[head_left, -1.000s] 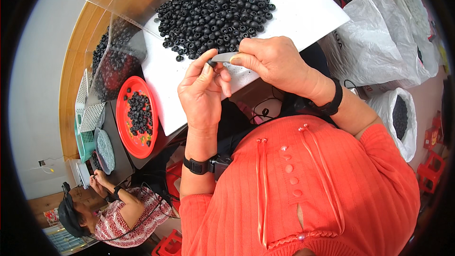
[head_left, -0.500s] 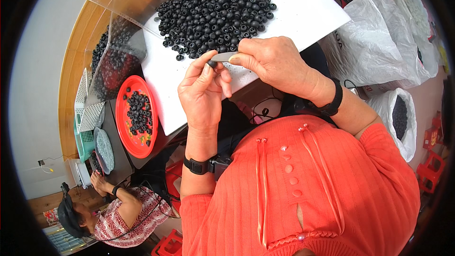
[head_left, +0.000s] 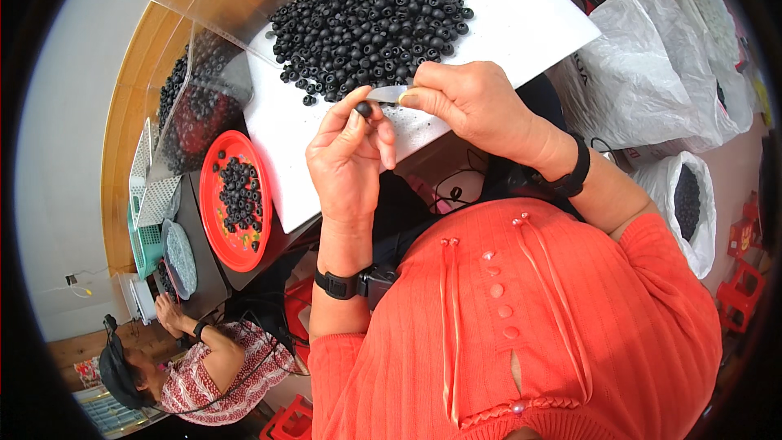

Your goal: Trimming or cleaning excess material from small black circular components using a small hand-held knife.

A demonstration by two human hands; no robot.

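Between the thumb and fingers of my left hand (head_left: 349,143) is a small round black bead (head_left: 364,109). My right hand (head_left: 472,106) grips a small knife (head_left: 388,94), its pale blade pointing left, just above the bead. Both hands are over the near edge of a white board (head_left: 521,16). Beyond them lies a large heap of black beads (head_left: 371,20), many showing holes. Dark specks dot the board under my fingers.
Left of the board, a red plate (head_left: 213,232) holds more black beads. A clear plastic bin (head_left: 189,90) stands behind it, near a perforated green basket (head_left: 147,244). Another person (head_left: 216,367) works at lower left. White sacks (head_left: 643,65) stand at right.
The knife in my right hand has lifted slightly off the bead, and the blade has turned flatter to view. The bead shows more fully in my left fingers.
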